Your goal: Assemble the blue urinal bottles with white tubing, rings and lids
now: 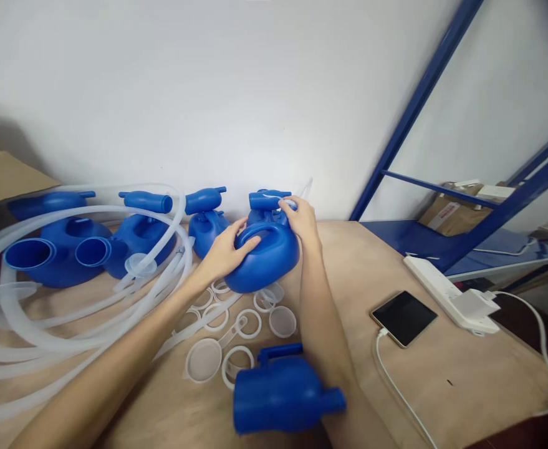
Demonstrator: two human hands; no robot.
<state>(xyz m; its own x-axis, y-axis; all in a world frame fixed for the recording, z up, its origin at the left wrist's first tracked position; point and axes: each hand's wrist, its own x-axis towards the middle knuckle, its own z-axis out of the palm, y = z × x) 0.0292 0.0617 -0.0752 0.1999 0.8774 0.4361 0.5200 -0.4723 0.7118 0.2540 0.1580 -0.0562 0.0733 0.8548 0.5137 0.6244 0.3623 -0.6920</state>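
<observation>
My left hand (227, 249) is closed on the side of a blue plastic urinal bottle (264, 262), its thumb over the handle loop. The bottle is tilted above the table. My right hand (302, 218) is at the bottle's far end, with its fingers pinching a thin translucent white piece (292, 203); its full shape is hidden. Just behind lies a blue spout piece (267, 199). Below the bottle are several white rings (248, 323) and round translucent caps (203, 360). Nearest me, a blue spout piece (274, 393) is beside my right forearm.
Coiled translucent hoses (115, 337) spread over the left side, around more blue bottles (72, 249). A cardboard box (7, 171) stands far left. To the right are a phone (404, 318) on a cable, a white power strip (446, 293) and a blue metal rack (409, 106).
</observation>
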